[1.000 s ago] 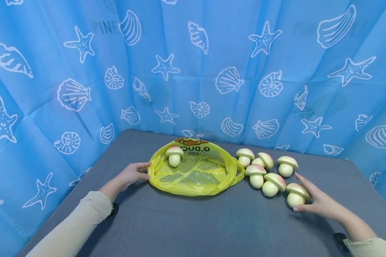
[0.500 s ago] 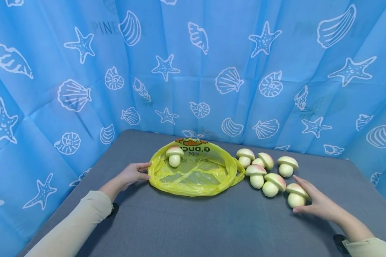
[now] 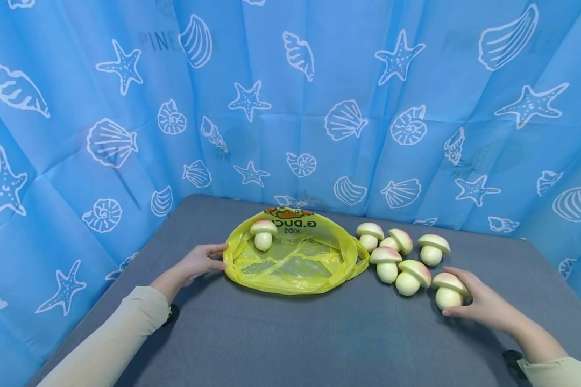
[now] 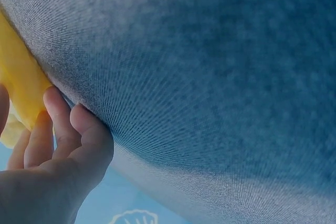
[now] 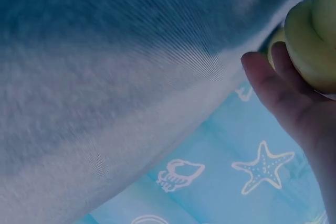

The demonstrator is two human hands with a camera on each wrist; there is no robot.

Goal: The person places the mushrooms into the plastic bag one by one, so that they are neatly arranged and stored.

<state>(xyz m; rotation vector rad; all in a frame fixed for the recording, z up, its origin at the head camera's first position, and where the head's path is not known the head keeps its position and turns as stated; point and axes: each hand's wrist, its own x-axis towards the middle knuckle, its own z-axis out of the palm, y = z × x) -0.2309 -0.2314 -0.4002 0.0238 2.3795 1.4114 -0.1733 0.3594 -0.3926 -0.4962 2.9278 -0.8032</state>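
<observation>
A yellow plastic bag [image 3: 290,285] lies on the table with its mouth spread wide. Inside it, at the left, is one toy mushroom [image 3: 263,235] with a pale stem and a pinkish cap. My left hand [image 3: 196,264] grips the bag's left edge; in the left wrist view yellow plastic [image 4: 21,72] sits between thumb and fingers. On the right, my right hand [image 3: 486,301] holds the nearest mushroom [image 3: 448,295], thumb by its stem and fingers round the cap's far side. The right wrist view shows that mushroom [image 5: 315,51] partly, cut off by the frame edge.
Several more toy mushrooms [image 3: 385,263] stand in a cluster between the bag and my right hand. A lone mushroom [image 3: 433,249] stands just behind the right hand. The grey table [image 3: 310,344] meets a blue shell-patterned curtain [image 3: 290,107] at its back and sides.
My right fingers have closed in on the nearest mushroom, which has shifted slightly right, away from its neighbour. The left hand and the bag have stayed put.
</observation>
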